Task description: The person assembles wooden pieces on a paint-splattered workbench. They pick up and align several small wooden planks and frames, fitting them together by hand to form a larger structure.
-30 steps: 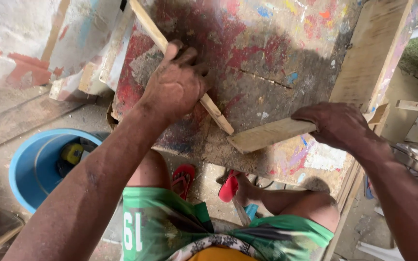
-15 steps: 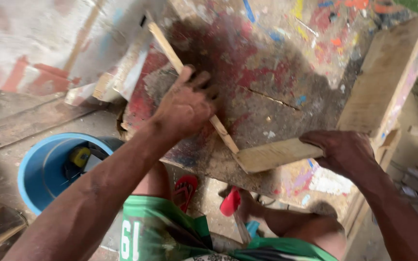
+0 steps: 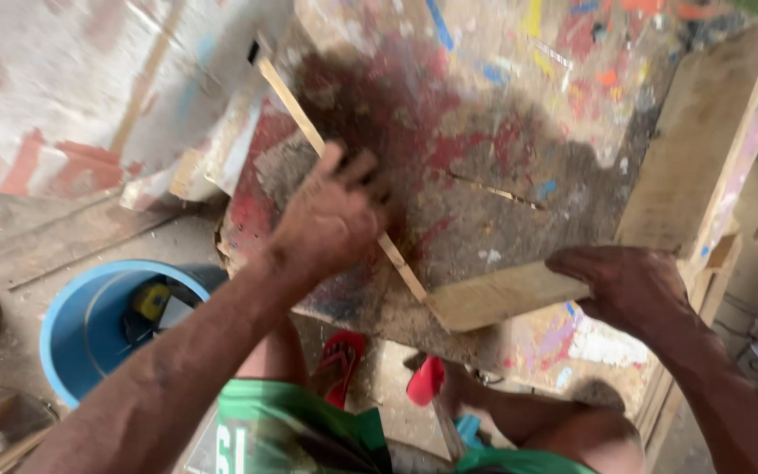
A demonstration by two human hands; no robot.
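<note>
Two hands pinning wood on a paint-stained worktop

My left hand (image 3: 331, 219) presses flat, fingers spread, on the thin pale wooden strip (image 3: 344, 171); my right hand (image 3: 629, 285) is clamped around the short flat wooden offcut (image 3: 502, 298) at the paint-splashed wooden table (image 3: 502, 132) edge. Uneven pressure could let the strip skid. Motion blur hides the fingertips.
</note>
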